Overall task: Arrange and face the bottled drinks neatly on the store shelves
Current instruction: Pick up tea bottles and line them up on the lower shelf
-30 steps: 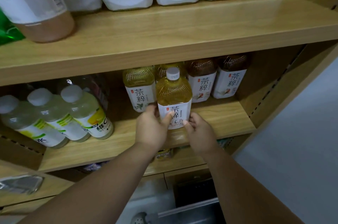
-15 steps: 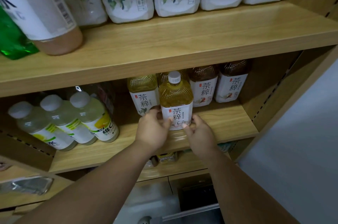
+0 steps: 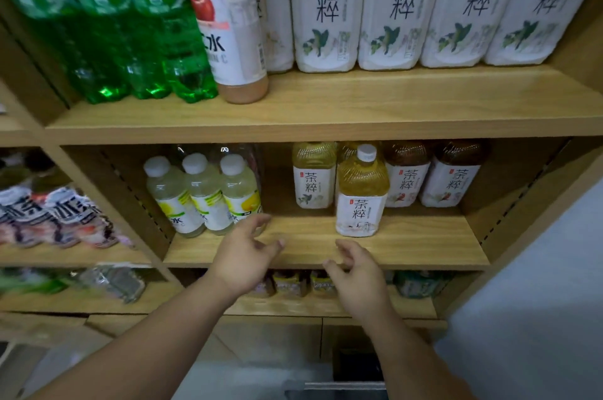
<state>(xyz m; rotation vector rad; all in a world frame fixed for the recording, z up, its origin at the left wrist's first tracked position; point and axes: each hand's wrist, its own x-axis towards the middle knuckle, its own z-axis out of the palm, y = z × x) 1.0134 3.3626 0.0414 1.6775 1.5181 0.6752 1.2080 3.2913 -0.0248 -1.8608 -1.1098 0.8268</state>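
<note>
A yellow tea bottle (image 3: 360, 194) with a white cap and white label stands upright near the front of the middle wooden shelf (image 3: 424, 246), label facing me. Behind it stand another yellow tea bottle (image 3: 313, 176) and two brown tea bottles (image 3: 406, 176). Three pale lemon drink bottles (image 3: 202, 194) stand at the shelf's left. My left hand (image 3: 243, 259) hovers with loose fingers in front of the shelf edge, holding nothing. My right hand (image 3: 355, 272) hangs below and left of the front tea bottle, fingers relaxed, apart from it.
The upper shelf (image 3: 326, 112) carries green soda bottles (image 3: 130, 40), a pink drink bottle (image 3: 231, 24) and several large white-labelled tea bottles (image 3: 391, 8). A left bay holds blurred packets (image 3: 55, 217). Lower shelf stock (image 3: 293, 284) sits beneath my hands. Grey floor lies at right.
Both hands have let go of the front yellow tea bottle and drawn back toward me. The bottle stays upright on the shelf. The camera has tilted up, showing more of the upper shelf.
</note>
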